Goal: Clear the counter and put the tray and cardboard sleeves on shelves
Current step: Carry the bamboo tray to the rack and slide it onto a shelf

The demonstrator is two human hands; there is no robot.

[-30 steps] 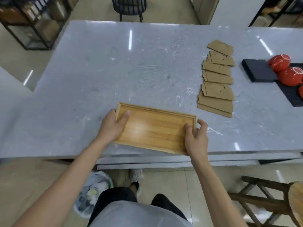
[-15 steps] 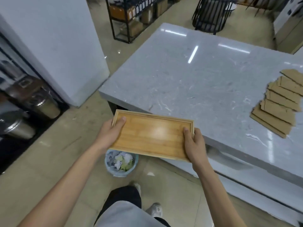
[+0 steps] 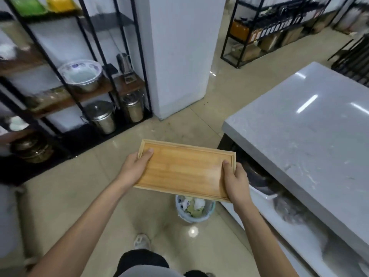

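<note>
Open floor lies ahead of me; counter blocks my right, white pillar stands beyond, rack shelves look crowded, though blurred.

- A wooden tray is held level in the air over the tiled floor, clear of the grey marble counter at right.
- The left hand grips its left short end, thumb inside.
- The right hand grips the right end.
- A wastebasket sits below.
- A black-framed shelving unit with metal pots stands at left.
</note>
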